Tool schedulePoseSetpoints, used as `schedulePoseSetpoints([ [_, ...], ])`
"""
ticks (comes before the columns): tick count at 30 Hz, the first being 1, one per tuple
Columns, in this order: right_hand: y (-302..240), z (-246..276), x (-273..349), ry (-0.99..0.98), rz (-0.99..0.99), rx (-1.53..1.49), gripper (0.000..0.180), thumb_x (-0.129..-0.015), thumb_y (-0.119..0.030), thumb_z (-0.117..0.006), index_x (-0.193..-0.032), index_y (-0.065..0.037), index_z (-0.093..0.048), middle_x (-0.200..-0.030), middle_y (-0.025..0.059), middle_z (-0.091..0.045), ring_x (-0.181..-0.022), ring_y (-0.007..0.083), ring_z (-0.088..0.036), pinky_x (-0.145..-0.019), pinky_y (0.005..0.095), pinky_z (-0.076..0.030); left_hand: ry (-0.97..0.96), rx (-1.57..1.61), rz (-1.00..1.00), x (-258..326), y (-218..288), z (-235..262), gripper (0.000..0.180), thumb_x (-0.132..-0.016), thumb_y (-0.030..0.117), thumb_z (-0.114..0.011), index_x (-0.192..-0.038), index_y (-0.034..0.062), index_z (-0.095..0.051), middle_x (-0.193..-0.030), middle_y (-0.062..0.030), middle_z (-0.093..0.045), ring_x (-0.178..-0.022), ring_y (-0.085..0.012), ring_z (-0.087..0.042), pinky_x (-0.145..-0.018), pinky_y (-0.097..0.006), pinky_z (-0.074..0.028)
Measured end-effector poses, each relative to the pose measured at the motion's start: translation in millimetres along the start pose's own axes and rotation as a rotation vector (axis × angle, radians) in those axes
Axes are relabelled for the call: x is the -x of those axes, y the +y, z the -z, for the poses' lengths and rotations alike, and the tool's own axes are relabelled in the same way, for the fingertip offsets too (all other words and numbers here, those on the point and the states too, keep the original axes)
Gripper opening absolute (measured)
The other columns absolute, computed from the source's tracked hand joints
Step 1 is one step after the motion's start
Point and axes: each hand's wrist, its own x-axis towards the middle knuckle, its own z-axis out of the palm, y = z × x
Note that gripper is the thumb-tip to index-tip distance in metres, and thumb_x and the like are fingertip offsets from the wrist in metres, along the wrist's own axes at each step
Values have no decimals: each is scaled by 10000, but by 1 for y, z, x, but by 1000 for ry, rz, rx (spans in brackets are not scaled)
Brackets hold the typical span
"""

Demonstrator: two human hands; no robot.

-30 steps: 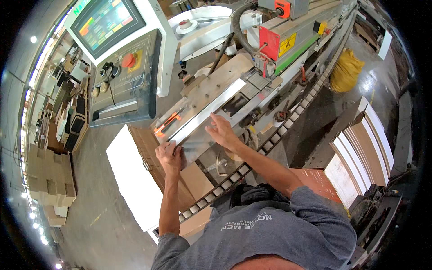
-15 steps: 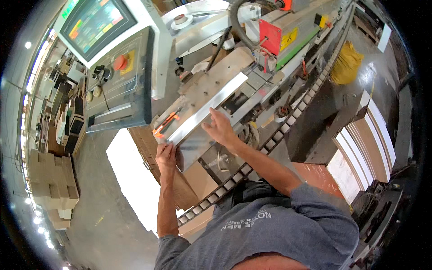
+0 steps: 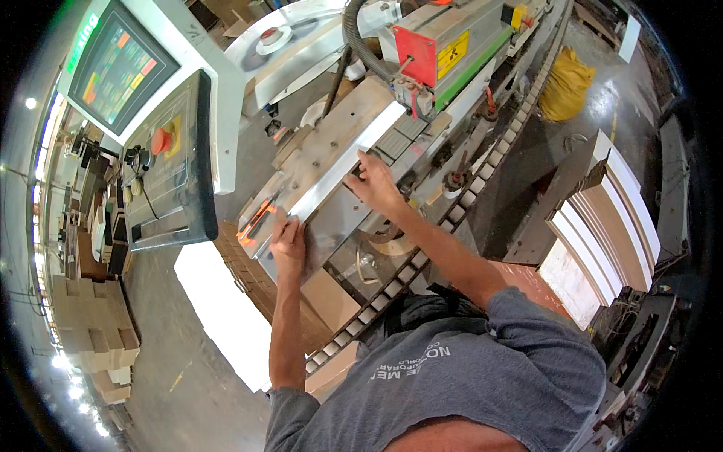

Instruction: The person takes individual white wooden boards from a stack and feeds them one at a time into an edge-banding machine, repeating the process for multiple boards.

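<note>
Hands first, in the head view: the left hand (image 3: 288, 245) closes thumb and fingers round the near end of a long white strip (image 3: 343, 167), while the right hand (image 3: 374, 183) is loosely spread, its fingers bent, at the strip's long right-hand edge; whether it presses on the strip I cannot tell. The strip lies slantwise along the dusty bench (image 3: 316, 160) of a machine, its far end near a red plate (image 3: 415, 54) and a yellow label (image 3: 453, 54). An orange cutter (image 3: 257, 221) lies on the bench just left of the left hand. Upper left stands a control panel (image 3: 169, 173) with a red button (image 3: 161, 141) and a lit screen (image 3: 124, 68). A large white board (image 3: 226, 313) lies low on the left. To the right are a stack of boards (image 3: 602, 233) and, farther off, a yellow sack (image 3: 568, 87) on the floor.
</note>
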Motion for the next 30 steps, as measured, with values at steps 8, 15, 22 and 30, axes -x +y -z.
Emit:
schedulePoseSetpoints([
  [8,19,69,-32,45,62,78,574,-872,-195,-695,-1349,61,-504,-1100,258,-637,-921,299,-654,-749,396,-560,-7,81,-153,-53,48,-71,39,-805,7,-694,-832,20,-668,-839,-155,-628,-743,-346,-608,-641,-419,-493],
  [15,9,130,69,148,225,167,446,-870,-127,-610,-1290,16,-571,-1213,218,-630,-1099,371,-602,-1014,473,-468,-47,59,-152,-85,66,-129,104,-844,5,-727,-847,-69,-654,-884,-140,-607,-754,-266,-620,-634,-348,-510],
  [22,72,306,244,443,-150,756,576,-783,-45,-683,-1338,-13,-533,-1258,210,-551,-1192,393,-471,-1062,476,-395,-141,71,-68,-108,113,-157,199,-855,71,-725,-1024,-33,-711,-997,-162,-633,-864,-300,-639,-769,-408,-537],
  [30,135,434,326,389,-425,1292,645,-784,-93,-691,-1375,13,-456,-1387,216,-454,-1225,379,-422,-994,503,-418,-210,155,-218,-82,164,-159,233,-828,4,-703,-1057,-39,-706,-1004,-130,-628,-749,-227,-593,-665,-339,-504],
])
